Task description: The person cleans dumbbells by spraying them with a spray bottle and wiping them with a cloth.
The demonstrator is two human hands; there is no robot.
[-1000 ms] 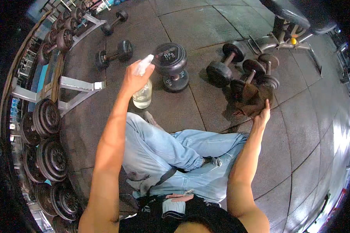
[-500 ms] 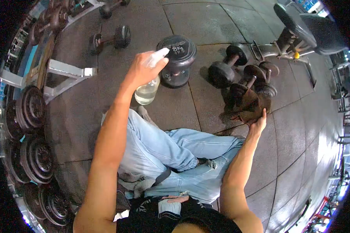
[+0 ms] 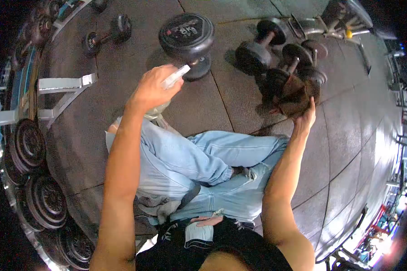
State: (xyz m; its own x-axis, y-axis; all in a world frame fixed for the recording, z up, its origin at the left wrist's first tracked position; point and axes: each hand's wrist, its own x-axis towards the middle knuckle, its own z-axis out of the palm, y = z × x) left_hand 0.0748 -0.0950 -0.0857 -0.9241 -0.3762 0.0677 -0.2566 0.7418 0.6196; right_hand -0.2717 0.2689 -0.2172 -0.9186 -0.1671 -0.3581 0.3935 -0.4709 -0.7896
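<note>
My left hand point(image 3: 156, 88) is wrapped round the neck of a spray bottle point(image 3: 175, 77) with a white nozzle, which points toward an upright dumbbell point(image 3: 187, 38) standing on end just beyond it. Most of the bottle's clear body is hidden behind the hand and wrist. In my right hand point(image 3: 305, 118) is a dark brown cloth point(image 3: 294, 97), held against a dumbbell point(image 3: 297, 58) lying on the floor at the right. Another dumbbell point(image 3: 315, 74) lies close beside that one, its lower end partly behind the cloth.
A large dumbbell point(image 3: 262, 45) lies left of the cloth's pair. Another dumbbell point(image 3: 107, 36) rests at the upper left. Weight plates point(image 3: 45, 201) line a rack point(image 3: 68, 85) along the left. A bench frame point(image 3: 321, 28) stands at the upper right. My crossed legs point(image 3: 185, 153) are in front.
The view has shifted, and the floor dumbbells now appear higher in it. The spray bottle has moved nearer my knee and its nozzle sits lower. My right hand still holds the cloth.
</note>
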